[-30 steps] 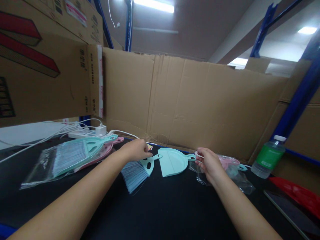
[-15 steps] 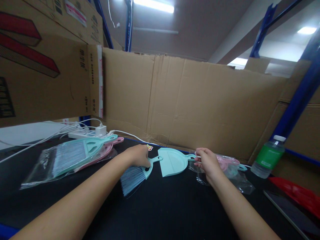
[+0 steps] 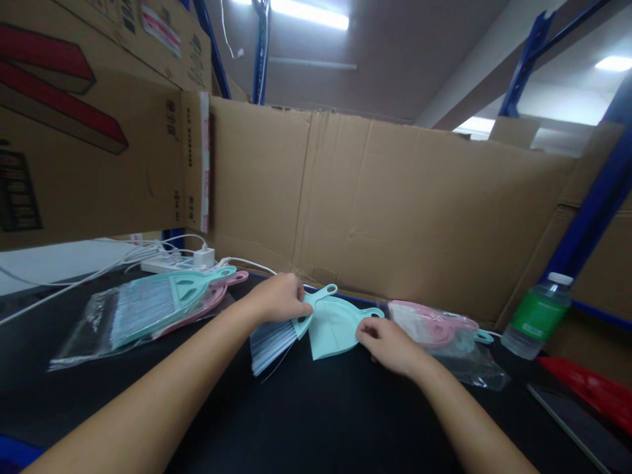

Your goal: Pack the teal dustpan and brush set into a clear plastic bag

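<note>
Head-camera view of a black work surface (image 3: 316, 421) backed by a wall of flattened cardboard (image 3: 395, 210). The left hand (image 3: 279, 297) is curled around the upper body of a small teal brush (image 3: 281, 332), fingers folded over the part where the handle begins; the brush's pale bristles fan out toward 7 o'clock, and its looped handle end points toward 1 o'clock, lifted slightly above the surface. Immediately at 3 o'clock of the brush lies a matching teal dustpan (image 3: 333, 326), its flat mouth toward 7 o'clock and its handle toward 2 o'clock; brush and dustpan overlap at their near edges. The right hand (image 3: 388, 342) rests at the dustpan's 4 o'clock edge with fingers loosely bent, fingertips touching or just beside the pan's rim; whether it actually pinches the pan cannot be told. At 3 o'clock of this hand lies a clear bag holding pink and teal pieces (image 3: 444, 332). At 9 o'clock of the left hand, well apart, sits a bagged stack of teal and pink brush sets (image 3: 148, 306), and behind it a white power strip (image 3: 178, 262) with cables. A green-labelled bottle (image 3: 538, 316) lies tilted at the far 3 o'clock side, near a red object (image 3: 592, 388).
</note>
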`<state>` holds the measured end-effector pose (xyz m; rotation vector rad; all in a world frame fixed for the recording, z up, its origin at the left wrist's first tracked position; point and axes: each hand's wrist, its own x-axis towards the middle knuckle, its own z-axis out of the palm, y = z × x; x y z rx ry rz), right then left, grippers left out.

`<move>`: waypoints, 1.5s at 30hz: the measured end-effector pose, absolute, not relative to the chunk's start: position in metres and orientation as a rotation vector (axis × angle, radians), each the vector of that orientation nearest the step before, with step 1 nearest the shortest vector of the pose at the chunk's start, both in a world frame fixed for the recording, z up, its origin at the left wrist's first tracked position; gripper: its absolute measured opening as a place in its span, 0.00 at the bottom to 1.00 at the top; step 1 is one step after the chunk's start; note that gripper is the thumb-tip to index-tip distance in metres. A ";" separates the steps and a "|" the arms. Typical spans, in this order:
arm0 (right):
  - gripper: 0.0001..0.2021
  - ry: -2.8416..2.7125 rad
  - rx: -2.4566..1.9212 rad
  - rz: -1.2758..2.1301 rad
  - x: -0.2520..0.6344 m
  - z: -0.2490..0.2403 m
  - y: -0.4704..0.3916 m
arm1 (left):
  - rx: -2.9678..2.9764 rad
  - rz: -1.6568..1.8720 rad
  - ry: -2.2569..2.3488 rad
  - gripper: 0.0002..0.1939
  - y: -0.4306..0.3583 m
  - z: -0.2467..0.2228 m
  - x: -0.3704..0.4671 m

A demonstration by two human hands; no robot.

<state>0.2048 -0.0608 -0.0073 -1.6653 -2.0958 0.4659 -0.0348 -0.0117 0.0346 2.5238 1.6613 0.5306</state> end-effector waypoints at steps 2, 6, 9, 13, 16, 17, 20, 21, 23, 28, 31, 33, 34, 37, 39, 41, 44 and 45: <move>0.09 -2.097 -1.588 0.547 0.197 -0.006 -0.066 | 2.561 0.580 1.630 0.12 -0.015 0.035 -0.031; 0.08 -2.077 -1.409 0.955 0.188 -0.001 -0.076 | 2.631 0.575 1.582 0.11 -0.024 0.037 -0.023; 0.07 -1.916 -1.403 1.000 0.193 0.002 -0.072 | 2.674 0.534 1.540 0.13 -0.030 0.039 -0.019; 0.03 -1.547 -1.483 0.685 0.203 -0.006 -0.054 | 2.710 0.495 1.502 0.14 -0.034 0.036 -0.014; 0.07 -1.269 -1.511 0.953 0.198 -0.015 -0.047 | 2.712 0.461 1.501 0.15 -0.034 0.032 -0.010; 0.08 -1.205 -1.465 1.088 0.194 -0.017 -0.046 | 2.711 0.453 1.508 0.15 -0.033 0.030 -0.008; 0.11 -1.105 -1.288 1.351 0.185 -0.018 -0.050 | 2.719 0.438 1.535 0.15 -0.032 0.026 -0.006; 0.12 -1.087 -1.259 1.379 0.183 -0.018 -0.051 | 2.722 0.434 1.534 0.15 -0.032 0.025 -0.005; 0.12 -1.057 -1.226 1.406 0.182 -0.017 -0.054 | 2.727 0.428 1.521 0.14 -0.030 0.021 -0.004; 0.08 -1.001 -1.180 1.437 0.181 -0.018 -0.056 | 2.757 0.401 1.475 0.14 -0.024 0.010 -0.003; 0.05 -0.982 -1.183 1.416 0.180 -0.019 -0.056 | 2.734 0.388 1.455 0.14 -0.024 0.008 -0.002; 0.04 -0.978 -1.187 1.417 0.180 -0.020 -0.056 | 2.712 0.364 1.456 0.13 -0.025 0.007 -0.002; 0.04 -0.974 -1.192 1.417 0.180 -0.020 -0.055 | 2.701 0.351 1.450 0.12 -0.025 0.007 -0.001; 0.03 -0.959 -1.215 1.408 0.180 -0.020 -0.055 | 2.690 0.337 1.401 0.12 -0.026 0.007 0.000; 0.02 -0.958 -1.236 1.415 0.180 -0.019 -0.055 | 2.700 0.337 1.380 0.12 -0.027 0.007 0.000; 0.02 -0.970 -1.260 1.437 0.180 -0.018 -0.057 | 2.714 0.347 1.353 0.12 -0.027 0.006 0.001; 0.02 -0.980 -1.283 1.468 0.179 -0.017 -0.058 | 2.727 0.365 1.298 0.11 -0.028 0.005 0.002; 0.02 -0.982 -1.287 1.470 0.179 -0.017 -0.058 | 2.730 0.366 1.278 0.11 -0.028 0.005 0.002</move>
